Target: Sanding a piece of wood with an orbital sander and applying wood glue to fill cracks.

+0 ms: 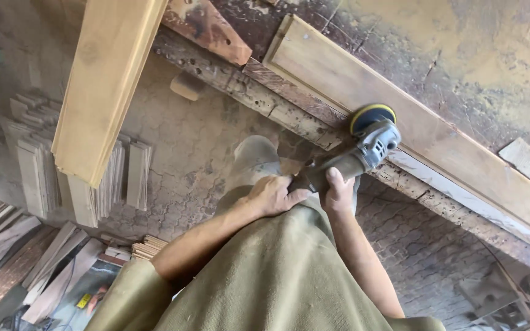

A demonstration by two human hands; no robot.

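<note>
Workshop floor of cracked paving, worn workbench (228,76) above it: sanding station.
Your left hand (272,195) and right hand (337,193) both have fingers wrapped tight on the grinder (354,156) handle, two grips steadying it; its yellow-rimmed disc lies flat on the long board (437,141) at the bench's near edge. Another plank (102,86) overhangs stacked wood offcuts (38,159).

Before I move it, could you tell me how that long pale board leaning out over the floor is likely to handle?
The long pale board looks thick and straight, so probably stiff and fairly heavy. It overhangs the floor with its end unsupported, so a push might tip or swing it. Its flat faces look dusty, so perhaps slippery.
</note>
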